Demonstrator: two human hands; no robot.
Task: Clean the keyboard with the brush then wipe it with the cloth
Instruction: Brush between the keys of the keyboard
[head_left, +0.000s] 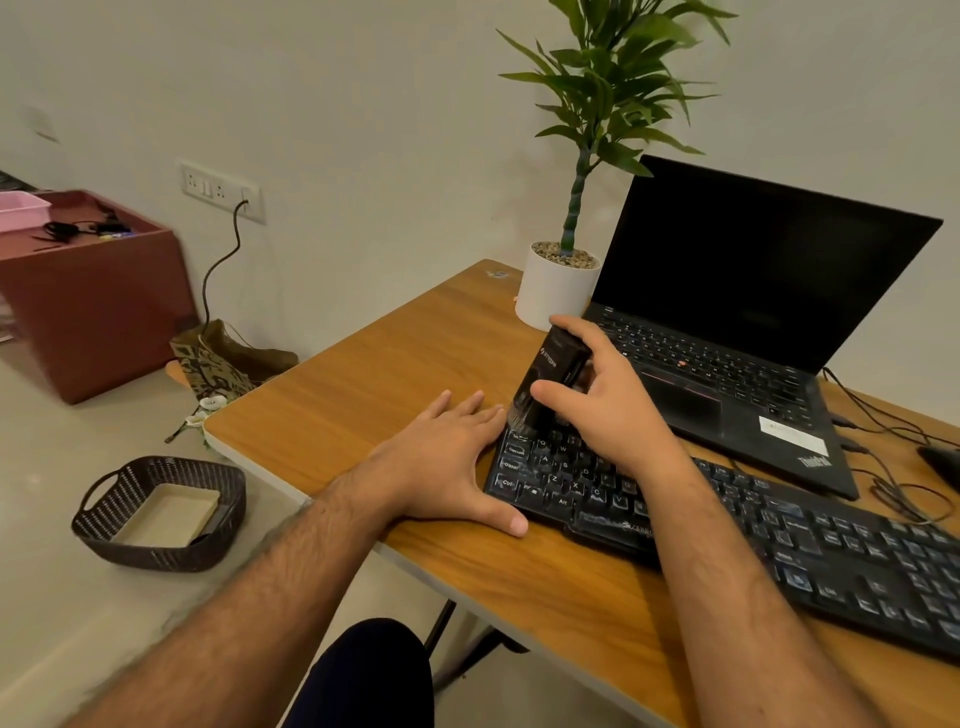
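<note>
Our right hand (602, 410) grips the brush (545, 384), its bristles on the top-left keys of the keyboard (727, 525) lying on the desk (415, 343). Our left hand (447, 457) lies flat, steadying the edge. We should sweep lightly along each row.

Smooth wood-grain table (395, 364), black plastic keyboard (779, 530), woven basket (156, 519), glossy laptop screen (753, 265)

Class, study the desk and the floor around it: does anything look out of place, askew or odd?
On the floor left of the wooden desk, a patterned paper bag slumps crumpled, with white artificial flowers lying loose beside it. The black external keyboard sits at an angle to the desk's front edge. Nothing looks spilled or damaged.
</note>
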